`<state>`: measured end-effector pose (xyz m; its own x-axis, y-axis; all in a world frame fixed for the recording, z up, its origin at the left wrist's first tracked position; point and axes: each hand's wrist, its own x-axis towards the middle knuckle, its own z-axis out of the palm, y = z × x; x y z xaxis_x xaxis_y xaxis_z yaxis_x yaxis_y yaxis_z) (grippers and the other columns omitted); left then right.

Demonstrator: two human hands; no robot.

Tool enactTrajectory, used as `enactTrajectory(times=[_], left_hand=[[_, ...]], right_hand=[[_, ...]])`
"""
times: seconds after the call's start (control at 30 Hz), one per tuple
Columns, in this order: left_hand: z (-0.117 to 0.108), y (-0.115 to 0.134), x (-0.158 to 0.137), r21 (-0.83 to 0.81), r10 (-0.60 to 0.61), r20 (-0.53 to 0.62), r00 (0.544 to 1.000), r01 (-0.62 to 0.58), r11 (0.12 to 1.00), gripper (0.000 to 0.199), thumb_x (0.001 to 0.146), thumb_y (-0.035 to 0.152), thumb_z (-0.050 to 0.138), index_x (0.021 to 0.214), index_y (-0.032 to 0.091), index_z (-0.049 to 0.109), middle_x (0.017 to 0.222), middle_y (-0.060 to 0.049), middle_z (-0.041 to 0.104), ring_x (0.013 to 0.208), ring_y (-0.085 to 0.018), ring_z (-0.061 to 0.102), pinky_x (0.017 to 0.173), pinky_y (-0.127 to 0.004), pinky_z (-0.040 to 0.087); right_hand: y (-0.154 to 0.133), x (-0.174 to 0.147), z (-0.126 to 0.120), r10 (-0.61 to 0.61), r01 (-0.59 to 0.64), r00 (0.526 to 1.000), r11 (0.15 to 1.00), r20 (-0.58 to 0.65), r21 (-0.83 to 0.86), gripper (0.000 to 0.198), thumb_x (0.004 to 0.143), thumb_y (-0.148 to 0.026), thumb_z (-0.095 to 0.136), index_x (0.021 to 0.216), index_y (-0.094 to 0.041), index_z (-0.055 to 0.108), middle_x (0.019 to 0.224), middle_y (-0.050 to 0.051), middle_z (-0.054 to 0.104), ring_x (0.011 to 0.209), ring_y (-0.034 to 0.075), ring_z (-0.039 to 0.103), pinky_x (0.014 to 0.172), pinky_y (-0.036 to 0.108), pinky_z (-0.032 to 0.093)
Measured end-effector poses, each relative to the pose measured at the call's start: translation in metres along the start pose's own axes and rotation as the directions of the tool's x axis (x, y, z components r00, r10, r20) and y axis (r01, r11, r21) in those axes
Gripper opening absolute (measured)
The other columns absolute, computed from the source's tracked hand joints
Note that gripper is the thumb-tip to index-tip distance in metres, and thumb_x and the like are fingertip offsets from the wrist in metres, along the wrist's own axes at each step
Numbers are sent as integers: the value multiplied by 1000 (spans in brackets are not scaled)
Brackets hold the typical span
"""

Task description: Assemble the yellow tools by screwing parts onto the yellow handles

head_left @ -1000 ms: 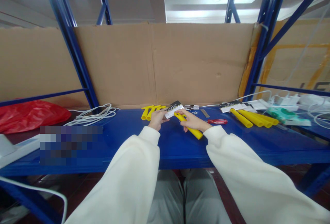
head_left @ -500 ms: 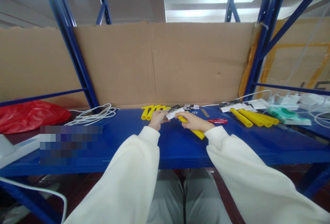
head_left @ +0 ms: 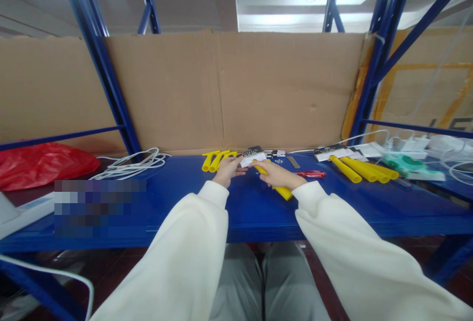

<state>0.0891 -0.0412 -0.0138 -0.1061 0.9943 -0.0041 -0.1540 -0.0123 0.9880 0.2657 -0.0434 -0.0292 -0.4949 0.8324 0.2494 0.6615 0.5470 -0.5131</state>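
Observation:
In front of me is a yellow-handled scraper, its head covered by a black-and-white printed card (head_left: 253,156). My right hand (head_left: 276,174) is closed around the yellow handle (head_left: 283,193), whose round end sticks out below the palm toward me. At the card's left edge, my left hand (head_left: 226,171) grips with thumb and fingers; the fingertips are partly hidden. Just behind and left of that hand lie several yellow T-shaped handles (head_left: 214,162). A red screwdriver (head_left: 312,174) rests right of my right hand, near a flat grey metal blade (head_left: 293,162) and small screws (head_left: 278,161).
Several yellow-handled scrapers (head_left: 353,169) with printed cards lie on the blue table (head_left: 207,212) at right. Beyond them are a green-and-white packet (head_left: 406,163) and white cables. At left lie a coiled white cable (head_left: 148,164) and a red bag (head_left: 48,165). Cardboard (head_left: 258,89) stands behind.
The card end of the scraper has turned slightly away from me and lies flatter. My left hand has shifted a little along its edge; my right hand keeps its grip.

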Motion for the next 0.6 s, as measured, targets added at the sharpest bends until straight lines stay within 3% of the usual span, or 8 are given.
enactTrajectory(times=[0.17,0.3,0.43,0.6], left_hand=[[0,-3,1,30,22,91,996,-25,999,11,84,25,69,87,15,66,76,-8,72,60,-14,68,55,-21,55],[0,-3,-2,42,13,99,995,-18,999,13,83,26,71,86,14,66,82,-11,73,68,-17,69,57,-23,56],[1,-2,-5,53,11,98,995,-16,998,10,83,23,71,83,14,66,84,-12,73,70,-19,70,57,-24,55],[3,1,-9,86,4,98,995,-13,996,6,84,19,67,82,14,64,83,-11,73,66,-16,68,54,-21,52]], right_hand=[[0,-1,-5,37,-35,998,999,-48,26,56,84,-12,48,137,-29,51,128,12,53,48,5,52,43,21,46],[7,2,-20,85,-98,988,991,-128,-92,57,83,-10,47,137,-28,52,126,12,55,52,8,55,48,24,49],[29,4,-54,111,-177,968,939,-226,-295,57,80,-7,47,134,-23,56,118,12,61,68,15,64,66,27,53],[73,-9,-115,210,-362,918,789,-337,-496,56,80,-11,49,135,-17,57,110,16,64,85,22,67,81,32,52]])
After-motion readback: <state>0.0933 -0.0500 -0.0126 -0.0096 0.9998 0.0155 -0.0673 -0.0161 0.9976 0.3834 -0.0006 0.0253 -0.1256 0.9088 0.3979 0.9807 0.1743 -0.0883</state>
